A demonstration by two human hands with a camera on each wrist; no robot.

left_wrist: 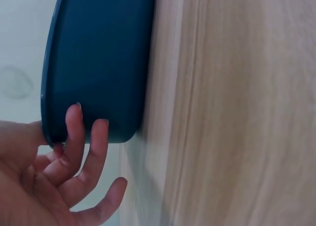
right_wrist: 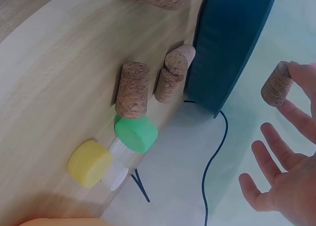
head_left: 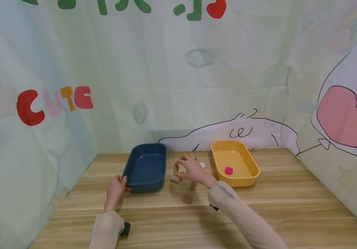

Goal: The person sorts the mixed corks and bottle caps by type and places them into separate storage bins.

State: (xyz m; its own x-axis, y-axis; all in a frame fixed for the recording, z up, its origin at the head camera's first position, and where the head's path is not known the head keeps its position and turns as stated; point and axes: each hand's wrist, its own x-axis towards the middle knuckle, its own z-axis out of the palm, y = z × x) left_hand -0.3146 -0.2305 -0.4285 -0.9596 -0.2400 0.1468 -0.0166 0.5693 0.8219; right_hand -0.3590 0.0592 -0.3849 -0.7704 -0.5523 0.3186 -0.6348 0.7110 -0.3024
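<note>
My right hand [head_left: 192,170] pinches a cork [right_wrist: 276,85] between thumb and index finger, above the table beside the blue tray [head_left: 148,187]. The other fingers of that hand are spread. With my left hand [head_left: 115,189] I grip the near left corner of the blue tray, thumb over the rim and fingertips [left_wrist: 75,110] against the outer wall. Several corks lie on the table between the trays, among them an upright-looking long cork [right_wrist: 132,90], a pale-ended cork [right_wrist: 180,59] and a nearer cork [head_left: 188,199]. The blue tray's floor looks bare in the head view.
To the right stands a yellow tray [head_left: 244,182] holding a bright pink piece [head_left: 229,170]. A green cap [right_wrist: 136,133], a yellow cap [right_wrist: 90,163] and a white piece [right_wrist: 117,174] sit near the corks. A printed cloth [head_left: 191,86] hangs behind the table.
</note>
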